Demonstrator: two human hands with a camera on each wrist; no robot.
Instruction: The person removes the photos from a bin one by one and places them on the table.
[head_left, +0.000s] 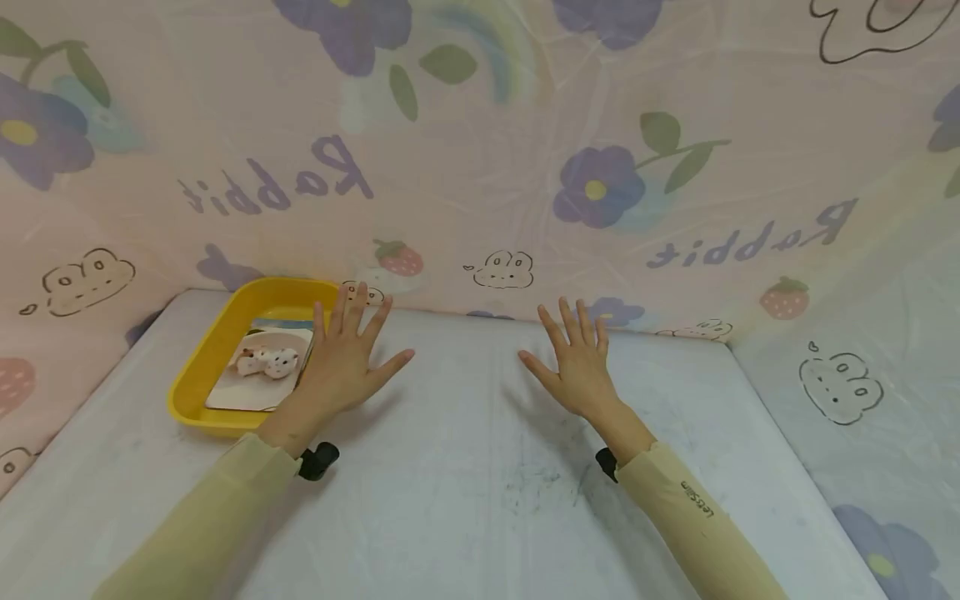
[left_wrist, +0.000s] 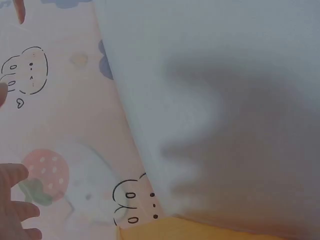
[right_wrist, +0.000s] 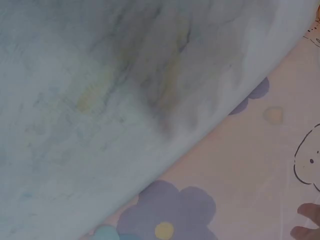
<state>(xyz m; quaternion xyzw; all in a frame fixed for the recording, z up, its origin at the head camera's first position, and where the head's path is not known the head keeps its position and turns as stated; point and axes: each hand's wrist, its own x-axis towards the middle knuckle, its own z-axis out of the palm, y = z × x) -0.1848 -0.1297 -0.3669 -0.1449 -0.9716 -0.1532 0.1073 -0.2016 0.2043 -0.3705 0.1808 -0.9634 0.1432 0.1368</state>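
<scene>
Both hands are held out over a white table with fingers spread and nothing in them. In the head view my left hand (head_left: 343,367) overlaps the right side of a yellow tray (head_left: 197,375). Picture cards (head_left: 262,367) lie in that tray, the top one showing a white spotted figure; the left hand hides part of their right edge. My right hand (head_left: 577,371) hovers over the table's right half, apart from any object. In the left wrist view some left fingers (left_wrist: 20,210) show at the left edge, and the tray's yellow rim (left_wrist: 200,229) at the bottom. Right fingertips (right_wrist: 306,232) appear at the lower right corner of the right wrist view.
The white table (head_left: 465,500) has dark smudges near its middle. A pink printed cloth (head_left: 465,192) with flowers, rabbits and strawberries stands behind the table and along its sides. Black wrist devices (head_left: 318,461) sit at both cuffs.
</scene>
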